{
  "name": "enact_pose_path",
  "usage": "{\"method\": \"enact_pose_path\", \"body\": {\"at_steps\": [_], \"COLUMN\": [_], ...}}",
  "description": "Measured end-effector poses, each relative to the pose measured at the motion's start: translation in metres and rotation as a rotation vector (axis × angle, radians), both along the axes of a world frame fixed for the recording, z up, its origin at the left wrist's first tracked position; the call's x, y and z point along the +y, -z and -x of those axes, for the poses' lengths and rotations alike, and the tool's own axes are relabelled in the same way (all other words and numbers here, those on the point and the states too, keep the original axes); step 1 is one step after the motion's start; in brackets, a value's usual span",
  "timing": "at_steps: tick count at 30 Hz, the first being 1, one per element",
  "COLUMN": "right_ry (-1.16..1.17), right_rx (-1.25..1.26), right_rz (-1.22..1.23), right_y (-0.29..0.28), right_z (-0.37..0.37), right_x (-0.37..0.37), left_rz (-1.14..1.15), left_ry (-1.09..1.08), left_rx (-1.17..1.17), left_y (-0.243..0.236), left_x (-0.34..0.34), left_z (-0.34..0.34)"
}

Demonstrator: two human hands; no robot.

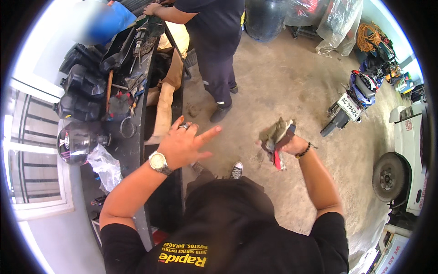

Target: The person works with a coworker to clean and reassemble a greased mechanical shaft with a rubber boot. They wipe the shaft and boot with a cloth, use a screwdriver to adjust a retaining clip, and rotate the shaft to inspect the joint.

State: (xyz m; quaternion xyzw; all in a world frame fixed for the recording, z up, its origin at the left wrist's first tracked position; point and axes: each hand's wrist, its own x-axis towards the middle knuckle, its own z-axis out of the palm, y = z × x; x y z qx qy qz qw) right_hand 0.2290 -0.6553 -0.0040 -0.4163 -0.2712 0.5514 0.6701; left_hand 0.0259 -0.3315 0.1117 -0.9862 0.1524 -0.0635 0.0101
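Note:
My left hand (187, 142) is held up beside the dark workbench, palm down, with its fingers spread and nothing in it. A wristwatch (158, 161) is on that wrist and a ring on one finger. Out to the right, over the concrete floor, my right hand (295, 144) is closed round a bunched rag (276, 134), grey and dark with a red part hanging below. A beaded bracelet circles the right wrist. Both hands are in the air, apart from each other.
On the dark workbench (136, 153) at left lie tools, a hammer (109, 89), black plastic containers (82, 82), a helmet (73, 142) and a plastic bag (105, 166). Another person (212, 50) stands at its far end. A motorcycle (351, 100) and a white vehicle (408, 150) stand right.

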Motion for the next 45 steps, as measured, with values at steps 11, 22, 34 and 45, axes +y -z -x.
{"method": "enact_pose_path", "body": {"at_steps": [11, 22, 34, 45], "right_ry": [0.908, 0.509, 1.083, 0.635], "right_rx": [0.436, 0.449, 0.200, 0.489], "right_rz": [0.129, -0.529, -0.191, -0.305], "right_y": [-0.053, -0.096, -0.113, -0.119], "right_z": [0.075, 0.068, 0.063, 0.083], "right_x": [0.143, 0.100, 0.088, 0.103], "left_rz": [0.775, 2.155, 2.527, 0.903], "left_ry": [-0.326, 0.718, 0.451, 0.891], "left_rx": [0.363, 1.454, -0.206, -0.578], "left_y": [0.048, 0.049, 0.004, -0.008], "left_x": [-0.080, -0.074, -0.108, -0.130], "left_z": [-0.055, -0.055, -0.086, -0.090]}}
